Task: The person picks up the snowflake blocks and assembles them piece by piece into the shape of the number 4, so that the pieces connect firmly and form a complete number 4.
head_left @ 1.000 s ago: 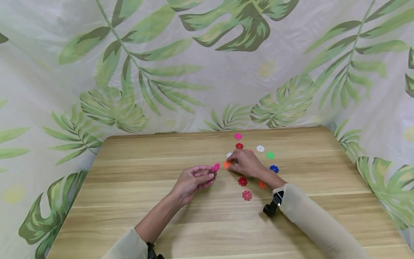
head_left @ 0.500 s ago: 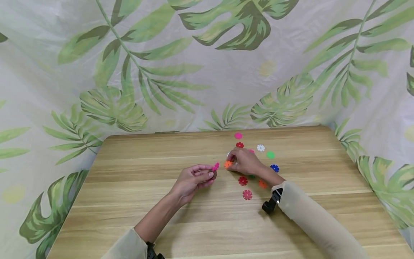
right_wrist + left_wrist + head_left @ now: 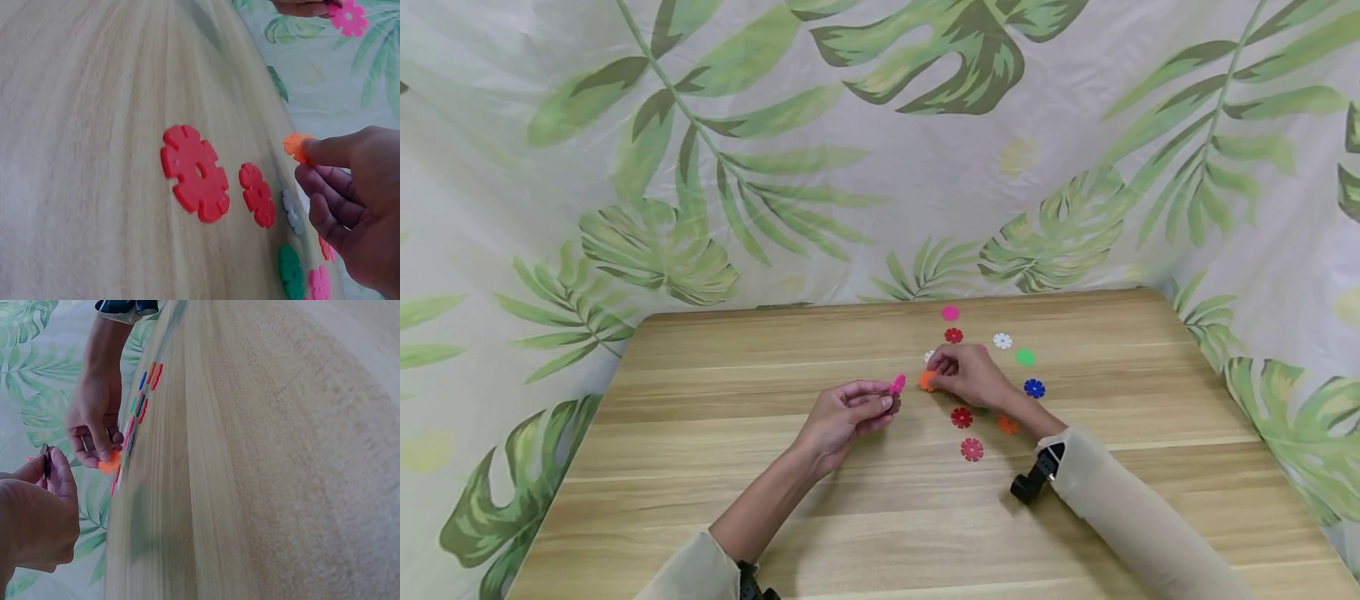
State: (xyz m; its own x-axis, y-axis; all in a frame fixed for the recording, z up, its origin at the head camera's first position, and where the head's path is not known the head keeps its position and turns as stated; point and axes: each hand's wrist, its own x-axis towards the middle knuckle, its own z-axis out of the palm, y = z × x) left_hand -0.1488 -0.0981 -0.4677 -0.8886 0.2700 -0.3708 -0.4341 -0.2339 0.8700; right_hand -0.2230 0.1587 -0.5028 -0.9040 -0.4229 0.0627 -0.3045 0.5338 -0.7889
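Note:
Between thumb and fingers, my left hand pinches a dark notched disc with a bright pink notched disc standing at its upper edge. The two appear joined, though the fingers cover most of the dark one. Just to the right, my right hand pinches an orange notched disc by its edge, raised off the table. A small gap separates the orange disc from the pink one. Below the right hand lie a red disc and a lighter red disc.
Several flat discs are scattered around the right hand on the wooden table: blue, light green, white, orange, red and pink. A dark green disc is partly hidden by the hand in the head view. Leaf-printed cloth hangs behind.
The orange disc has tilted slightly in the right fingers. Both hands stay in nearly the same places, and both keep their discs.

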